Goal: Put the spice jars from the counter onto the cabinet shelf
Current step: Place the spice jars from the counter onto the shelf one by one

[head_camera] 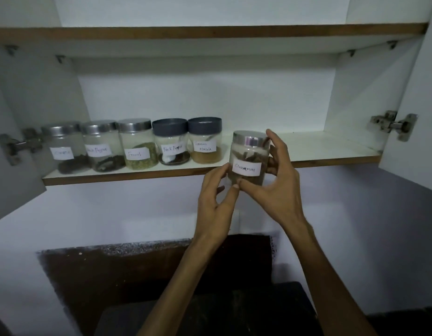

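Dark counter (pixel 210 311) below white wall, open cabinet shelf (pixel 307 151) above.

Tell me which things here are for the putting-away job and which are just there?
For the job:
- Cinnamon jar, held by the left hand and right hand
- five jars already in a row
- cabinet shelf

Just there:
- upper shelf
- door hinges
- dark counter below
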